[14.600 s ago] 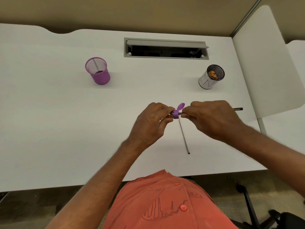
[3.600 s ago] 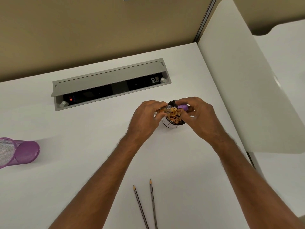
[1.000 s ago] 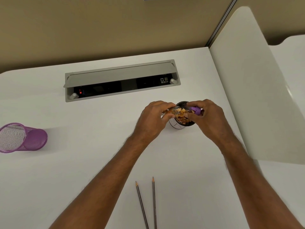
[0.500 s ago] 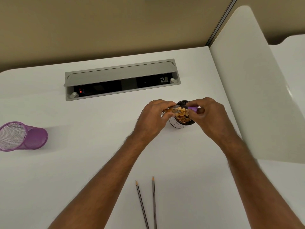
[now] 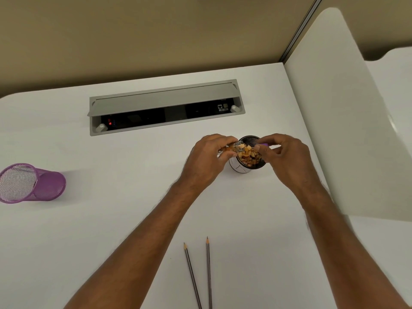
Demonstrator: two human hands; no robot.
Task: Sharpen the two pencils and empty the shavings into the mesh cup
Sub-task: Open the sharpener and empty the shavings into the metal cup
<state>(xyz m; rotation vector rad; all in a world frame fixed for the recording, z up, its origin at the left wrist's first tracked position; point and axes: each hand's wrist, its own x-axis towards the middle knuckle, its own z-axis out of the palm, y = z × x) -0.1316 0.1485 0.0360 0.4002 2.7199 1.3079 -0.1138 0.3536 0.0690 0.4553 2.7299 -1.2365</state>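
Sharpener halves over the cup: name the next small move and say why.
Probably tap the clear shavings case in the left hand against the cup's rim, since it sits tipped over the black mesh cup with shavings heaped there. The right hand pinches the purple sharpener part, and both pencils lie already pointed.

Head-worn view, steeply down over the desk [image 5: 111, 219].

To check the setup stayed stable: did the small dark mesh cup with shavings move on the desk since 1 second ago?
No. The small dark mesh cup sits at the same offset from the grey cable tray.
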